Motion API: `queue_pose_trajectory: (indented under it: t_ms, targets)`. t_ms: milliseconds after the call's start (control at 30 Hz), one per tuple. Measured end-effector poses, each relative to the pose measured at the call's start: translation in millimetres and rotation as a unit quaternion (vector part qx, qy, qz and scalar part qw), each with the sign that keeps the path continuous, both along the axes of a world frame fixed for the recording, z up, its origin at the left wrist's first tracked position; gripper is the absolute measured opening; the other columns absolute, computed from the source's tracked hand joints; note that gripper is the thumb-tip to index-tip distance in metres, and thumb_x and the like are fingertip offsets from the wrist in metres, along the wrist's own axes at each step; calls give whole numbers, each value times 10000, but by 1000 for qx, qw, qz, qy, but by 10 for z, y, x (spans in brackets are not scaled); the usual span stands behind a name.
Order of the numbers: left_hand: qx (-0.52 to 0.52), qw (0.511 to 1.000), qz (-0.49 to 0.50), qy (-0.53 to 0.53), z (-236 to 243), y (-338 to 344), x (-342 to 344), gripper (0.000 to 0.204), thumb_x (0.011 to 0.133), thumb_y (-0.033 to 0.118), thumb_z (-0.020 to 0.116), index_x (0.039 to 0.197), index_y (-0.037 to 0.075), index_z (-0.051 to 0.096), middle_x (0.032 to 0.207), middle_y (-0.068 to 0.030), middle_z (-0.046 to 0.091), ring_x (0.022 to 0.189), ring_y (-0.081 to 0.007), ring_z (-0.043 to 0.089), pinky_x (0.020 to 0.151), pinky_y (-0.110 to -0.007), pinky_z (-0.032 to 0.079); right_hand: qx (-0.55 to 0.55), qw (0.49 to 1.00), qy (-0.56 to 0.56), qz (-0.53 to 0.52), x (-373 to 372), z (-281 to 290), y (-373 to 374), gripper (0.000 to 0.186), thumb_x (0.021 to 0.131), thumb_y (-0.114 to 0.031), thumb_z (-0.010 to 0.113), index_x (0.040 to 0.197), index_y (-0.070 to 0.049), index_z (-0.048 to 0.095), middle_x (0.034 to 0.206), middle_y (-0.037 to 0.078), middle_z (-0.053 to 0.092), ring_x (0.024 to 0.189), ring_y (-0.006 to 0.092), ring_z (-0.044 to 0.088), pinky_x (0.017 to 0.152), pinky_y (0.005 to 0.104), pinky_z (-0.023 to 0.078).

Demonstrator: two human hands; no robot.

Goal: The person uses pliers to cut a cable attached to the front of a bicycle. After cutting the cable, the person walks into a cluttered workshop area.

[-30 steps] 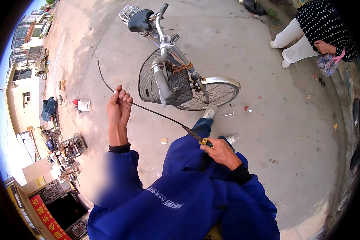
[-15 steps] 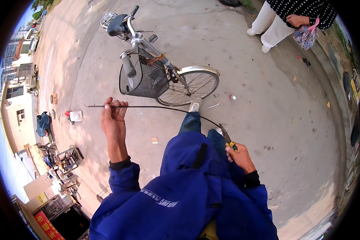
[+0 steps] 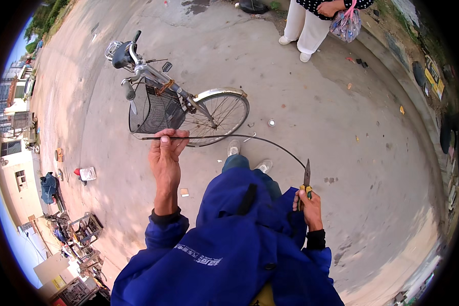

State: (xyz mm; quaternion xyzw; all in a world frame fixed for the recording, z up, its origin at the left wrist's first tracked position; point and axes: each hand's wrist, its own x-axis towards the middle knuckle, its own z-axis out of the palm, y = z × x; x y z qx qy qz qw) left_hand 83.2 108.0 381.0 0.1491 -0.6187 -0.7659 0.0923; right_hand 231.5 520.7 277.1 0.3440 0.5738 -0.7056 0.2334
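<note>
Left-hand grip (image 3: 166, 157): we are pinching the thin black cable (image 3: 237, 135) between thumb and fingers, close to its left end.
Right-hand grip (image 3: 311, 208): we are clasping the yellow-handled pliers (image 3: 307, 177), nose pointing away from us.
Cable position: it is spanning the gap between our hands, above the ground.
Cable long axis: it is running rightward from the left fingers, nearly level, then bending back toward us at the pliers' tip.
Nearer hand: the left is touching it directly; whether the pliers are biting it, we cannot tell.
Bicycle (image 3: 182, 93): standing beyond the left hand.
</note>
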Motion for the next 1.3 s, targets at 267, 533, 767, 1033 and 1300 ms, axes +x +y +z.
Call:
queue_pose_trajectory:
  t_ms: [267, 533, 767, 1033, 1300]
  targets:
    - [24, 998, -55, 2, 159, 231, -232, 294, 1135, 284, 460, 1193, 14, 562, 1148, -203, 703, 1122, -292, 710, 986, -412, 588, 36, 996, 0, -76, 243, -75, -64, 250, 1043, -261, 656, 1040, -12, 644, 800, 42, 656, 638, 133, 649, 582, 284, 551]
    - [-26, 992, -127, -11, 140, 148, -342, 313, 1130, 288, 476, 1174, -6, 577, 1161, -191, 692, 1142, -288, 701, 991, -417, 589, 88, 987, 2, -137, 417, -15, -339, 265, 1043, -271, 654, 1023, -7, 644, 793, 43, 653, 638, 134, 646, 579, 287, 550]
    - [-113, 959, -248, -81, 69, 222, -571, 310, 1114, 272, 530, 1083, -14, 646, 993, -101, 711, 938, -201, 728, 839, -336, 611, 46, 963, 26, -263, 429, 123, -668, 281, 1067, -297, 618, 1031, -19, 615, 801, 58, 633, 639, 157, 636, 568, 310, 552]
    - [-113, 938, -323, -48, 408, 585, -732, 313, 1102, 255, 562, 1018, -23, 682, 816, -69, 711, 784, -135, 705, 689, -267, 578, -2, 922, 106, -374, 380, 475, -665, 312, 1075, -330, 603, 1044, -20, 575, 822, 75, 586, 665, 212, 591, 582, 361, 506]
    - [-166, 934, -314, 43, 776, 667, -475, 249, 1089, 169, 568, 1001, -31, 689, 813, -70, 729, 762, -129, 689, 696, -281, 562, -55, 923, 150, -349, 154, 417, -352, 337, 1074, -375, 593, 1042, -40, 572, 853, 70, 579, 703, 220, 591, 617, 367, 513]
